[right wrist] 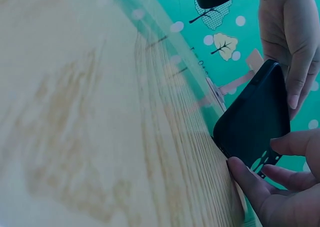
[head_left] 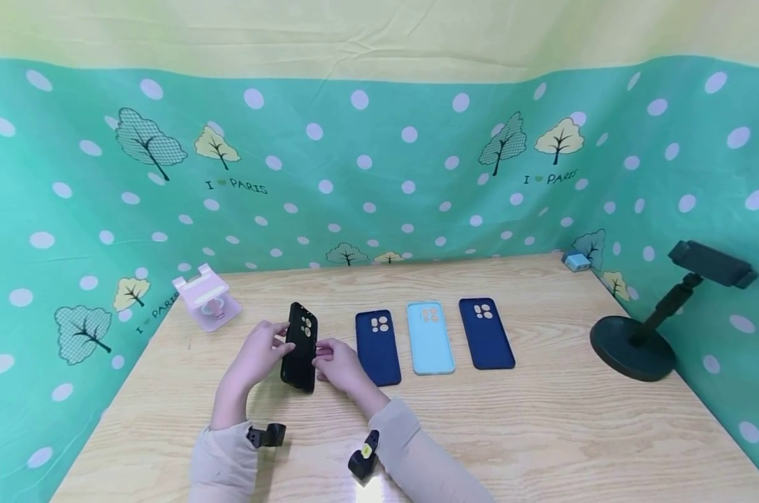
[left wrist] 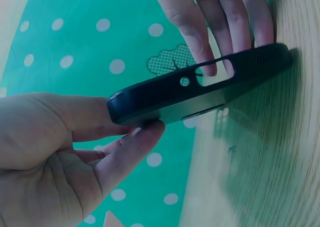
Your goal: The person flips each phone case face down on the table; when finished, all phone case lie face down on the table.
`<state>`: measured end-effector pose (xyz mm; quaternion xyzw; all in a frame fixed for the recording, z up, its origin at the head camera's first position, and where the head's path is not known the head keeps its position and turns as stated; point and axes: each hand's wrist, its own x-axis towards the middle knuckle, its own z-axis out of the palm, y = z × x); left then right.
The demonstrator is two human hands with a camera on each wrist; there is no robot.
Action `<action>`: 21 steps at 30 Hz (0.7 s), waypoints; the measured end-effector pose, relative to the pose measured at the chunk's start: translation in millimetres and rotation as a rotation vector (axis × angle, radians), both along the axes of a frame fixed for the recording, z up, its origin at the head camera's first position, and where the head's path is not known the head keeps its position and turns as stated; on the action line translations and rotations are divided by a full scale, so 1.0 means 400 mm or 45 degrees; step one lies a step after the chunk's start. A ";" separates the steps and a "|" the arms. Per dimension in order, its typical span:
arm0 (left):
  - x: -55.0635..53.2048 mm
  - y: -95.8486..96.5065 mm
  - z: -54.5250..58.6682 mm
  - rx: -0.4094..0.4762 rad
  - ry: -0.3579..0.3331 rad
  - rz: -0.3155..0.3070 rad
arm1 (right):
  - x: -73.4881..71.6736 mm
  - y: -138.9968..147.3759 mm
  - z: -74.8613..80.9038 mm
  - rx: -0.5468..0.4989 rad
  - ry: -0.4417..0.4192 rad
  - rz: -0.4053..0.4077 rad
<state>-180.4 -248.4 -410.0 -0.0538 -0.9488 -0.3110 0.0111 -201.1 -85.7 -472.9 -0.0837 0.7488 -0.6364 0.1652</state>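
A black phone case [head_left: 300, 349] with camera cutouts is held tilted up at the left part of the table, one end close to the wood. My left hand [head_left: 260, 355] pinches its left side between thumb and fingers; the left wrist view shows the left hand [left wrist: 50, 152] gripping one end. On the opposite side my right hand [head_left: 340, 366] holds the case's edge. Thumb and fingers of the right hand [right wrist: 285, 184] sit by the cutouts in the right wrist view. To the right lie a dark blue case [head_left: 377, 353], a light blue case [head_left: 431, 346] and another dark blue case [head_left: 488, 342].
A pink and white folding stand [head_left: 210, 300] is at the back left of the wooden table [head_left: 543, 433]. On the right stands a black holder with a round base [head_left: 631, 347]. A small light blue box [head_left: 576, 262] sits at the back right, near the polka-dot cloth [head_left: 417, 161].
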 end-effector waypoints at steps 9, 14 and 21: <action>-0.005 0.006 0.002 -0.005 0.031 -0.003 | 0.001 0.005 0.000 -0.080 -0.042 -0.023; -0.007 0.010 0.000 0.080 0.002 0.000 | 0.003 0.006 0.003 -0.090 -0.050 -0.022; -0.010 0.013 -0.005 0.148 -0.030 0.010 | -0.001 0.009 -0.007 -0.101 -0.047 -0.010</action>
